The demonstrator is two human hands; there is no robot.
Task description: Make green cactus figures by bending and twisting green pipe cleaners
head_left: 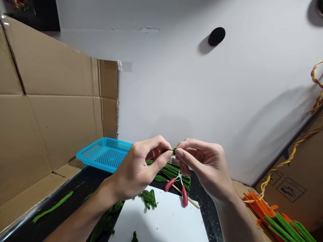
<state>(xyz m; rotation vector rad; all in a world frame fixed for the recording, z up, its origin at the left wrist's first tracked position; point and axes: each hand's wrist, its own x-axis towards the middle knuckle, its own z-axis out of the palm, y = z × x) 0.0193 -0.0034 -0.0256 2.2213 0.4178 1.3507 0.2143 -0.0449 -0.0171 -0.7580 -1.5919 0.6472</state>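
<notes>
My left hand (142, 164) and my right hand (205, 161) meet in the middle, above the white sheet (164, 218). Between the thumb and finger of each is a small dark green pipe cleaner piece (174, 151), mostly covered by the fingertips. Under my left hand, bent green pipe cleaner shapes (148, 198) lie on the sheet. Red-handled pliers (184, 195) rest with jaws apart over a thin wooden stick (193, 202) near the sheet's far right corner. Behind them is a bundle of straight green pipe cleaners (171, 170).
A blue perforated basket (101, 163) stands behind my left hand. Cardboard walls (55, 77) rise at left. More green pieces (104, 222) and a bright green strip (52, 207) lie on the black tabletop (75, 201). Orange pipe cleaners (259, 203) and green ones (290, 228) are at lower right.
</notes>
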